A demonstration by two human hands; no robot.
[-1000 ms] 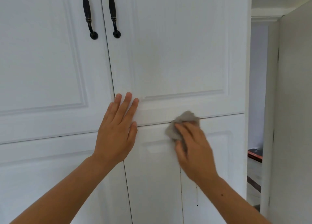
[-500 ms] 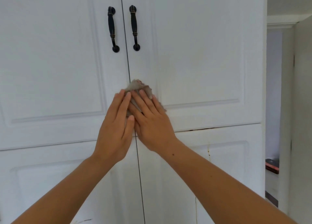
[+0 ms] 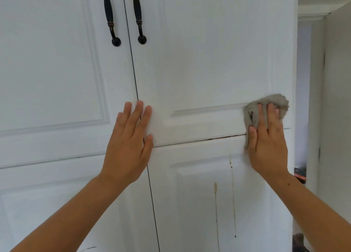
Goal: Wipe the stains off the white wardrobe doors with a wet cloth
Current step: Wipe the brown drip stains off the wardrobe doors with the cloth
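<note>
The gray cloth [image 3: 275, 101] at 3 o'clock on the white door [image 3: 209, 61] looks soft and floppy. The right hand [image 3: 267, 143] presses it with flat fingers, best on its middle. The left hand [image 3: 129, 143] lies flat, holding nothing.

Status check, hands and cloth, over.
Left hand flat, bracing wardrobe doors. Right hand pressing grey cloth there. Drip stains below, unwiped.
</note>
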